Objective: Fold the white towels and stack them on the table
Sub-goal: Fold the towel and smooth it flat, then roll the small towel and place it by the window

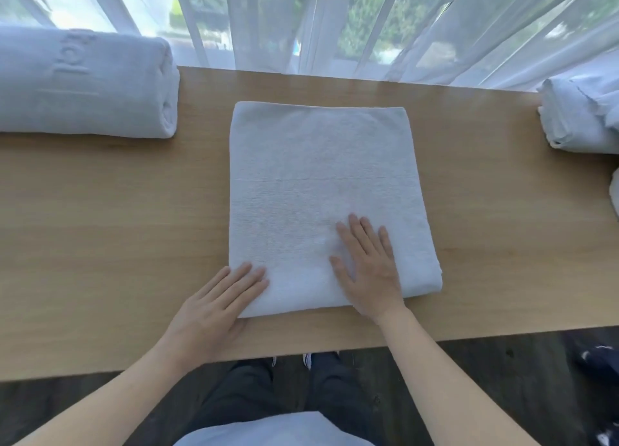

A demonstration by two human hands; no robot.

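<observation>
A white towel (318,177), folded into a flat rectangle, lies in the middle of the wooden table (117,228). My left hand (214,305) lies flat at its near left corner, fingertips on the cloth and palm on the wood. My right hand (368,268) presses flat on the towel's near right part, fingers straight and spread. At the far left sits a folded white towel (83,80) with raised lettering. A pile of white towels (582,117) sits at the far right, partly cut off by the frame.
Sheer white curtains (335,23) hang just behind the table's far edge. The near table edge runs just past my wrists, with dark floor and my legs (284,388) below. A dark shoe-like object (599,362) lies on the floor at right.
</observation>
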